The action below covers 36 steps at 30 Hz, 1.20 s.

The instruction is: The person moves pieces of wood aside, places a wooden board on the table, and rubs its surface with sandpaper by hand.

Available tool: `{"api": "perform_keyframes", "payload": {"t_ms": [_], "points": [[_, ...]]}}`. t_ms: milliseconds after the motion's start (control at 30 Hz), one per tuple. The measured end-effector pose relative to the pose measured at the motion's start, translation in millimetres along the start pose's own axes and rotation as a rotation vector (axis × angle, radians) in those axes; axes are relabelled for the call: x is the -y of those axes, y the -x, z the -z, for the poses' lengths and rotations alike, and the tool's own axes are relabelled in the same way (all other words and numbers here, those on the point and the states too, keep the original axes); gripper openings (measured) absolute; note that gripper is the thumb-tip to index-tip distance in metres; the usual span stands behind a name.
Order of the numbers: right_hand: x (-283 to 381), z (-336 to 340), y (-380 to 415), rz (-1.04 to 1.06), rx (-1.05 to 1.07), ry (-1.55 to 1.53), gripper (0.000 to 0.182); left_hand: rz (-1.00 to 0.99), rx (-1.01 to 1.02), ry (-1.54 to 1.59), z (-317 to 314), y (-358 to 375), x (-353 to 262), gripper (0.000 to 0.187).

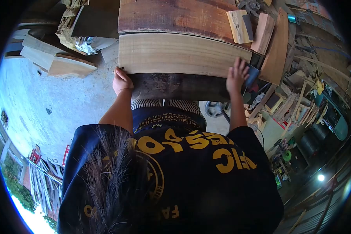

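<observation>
A long pale wooden board (179,52) lies across the dark workbench (175,84), against a reddish-brown wooden surface (175,17) behind it. My left hand (122,80) is at the board's near left corner, its fingers curled round the edge. Over the board's right end is my right hand (237,74), fingers spread and slightly blurred; whether the palm touches the wood is hard to tell. Just right of that hand sits a blue flat object (252,75).
Small wood blocks (240,27) (263,34) and a curved brown plank (275,50) lie at the bench's right. Wood offcuts (294,107) are heaped beyond it. Cut boards (62,62) stand at the far left, above the grey floor (31,95).
</observation>
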State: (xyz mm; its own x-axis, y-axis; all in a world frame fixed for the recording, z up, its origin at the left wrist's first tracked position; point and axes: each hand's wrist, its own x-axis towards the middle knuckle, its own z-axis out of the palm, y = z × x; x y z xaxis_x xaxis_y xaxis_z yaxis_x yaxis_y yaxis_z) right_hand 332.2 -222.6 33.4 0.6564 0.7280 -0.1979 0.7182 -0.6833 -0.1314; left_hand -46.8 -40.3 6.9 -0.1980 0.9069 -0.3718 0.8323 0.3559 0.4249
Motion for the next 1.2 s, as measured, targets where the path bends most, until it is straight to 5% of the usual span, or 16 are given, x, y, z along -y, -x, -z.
{"api": "perform_keyframes", "payload": {"t_ms": [133,267,300,433,500,533,567,600,633,700,800,933,967,1033,1200], "points": [[75.0,-5.0,-6.0,-0.365,-0.043,-0.029,0.056,-0.005,0.005,-0.005,-1.4,0.2,2.0,0.053],[203.9,-25.8,44.5,0.419,0.036,-0.110,0.055,-0.007,-0.038,-0.046,-6.2,-2.0,6.3,0.054],[236.7,2.6,45.2,0.526,0.366,-0.270,0.054,0.001,-0.035,-0.047,-6.6,-2.2,6.7,0.054],[230.5,-25.6,68.5,0.808,0.301,-0.329,0.050,0.013,-0.015,-0.034,-5.6,-2.9,6.3,0.054],[188.5,-2.8,40.4,0.675,0.180,-0.203,0.050,0.016,-0.003,-0.040,-6.5,-3.0,8.2,0.052],[155.3,2.2,32.0,0.425,0.294,-0.154,0.052,0.001,-0.008,-0.036,-3.5,-1.0,4.3,0.050],[119.2,-6.9,21.1,0.390,-0.053,0.008,0.053,0.013,-0.013,-0.033,-4.3,-0.4,5.8,0.050],[87.9,-0.3,10.6,0.076,0.016,-0.323,0.053,0.017,-0.006,-0.046,-5.9,-1.7,7.5,0.050],[16.8,-38.4,-8.4,0.223,-0.197,-0.240,0.058,0.020,-0.001,-0.058,-6.6,-2.6,8.2,0.049],[14.5,-8.5,-17.9,-0.363,-0.099,-0.112,0.062,0.019,0.003,-0.075,-3.0,-1.5,5.1,0.048],[75.4,-10.9,-20.8,-0.342,-0.045,-0.017,0.067,0.005,0.022,-0.062,-5.0,-2.7,6.2,0.046],[206.9,-50.2,5.9,0.261,-0.094,-0.025,0.072,0.009,0.020,-0.072,0.8,0.3,-0.8,0.041],[250.0,-31.8,14.7,0.333,0.086,-0.084,0.065,0.016,0.016,-0.072,0.3,0.0,0.7,0.041],[291.7,-53.3,32.9,0.597,0.090,-0.230,0.061,0.016,0.032,-0.078,-2.2,-2.1,2.7,0.040],[241.1,-24.2,17.1,0.663,0.115,-0.067,0.057,0.009,0.092,-0.030,0.0,-1.9,3.0,0.037]]}}
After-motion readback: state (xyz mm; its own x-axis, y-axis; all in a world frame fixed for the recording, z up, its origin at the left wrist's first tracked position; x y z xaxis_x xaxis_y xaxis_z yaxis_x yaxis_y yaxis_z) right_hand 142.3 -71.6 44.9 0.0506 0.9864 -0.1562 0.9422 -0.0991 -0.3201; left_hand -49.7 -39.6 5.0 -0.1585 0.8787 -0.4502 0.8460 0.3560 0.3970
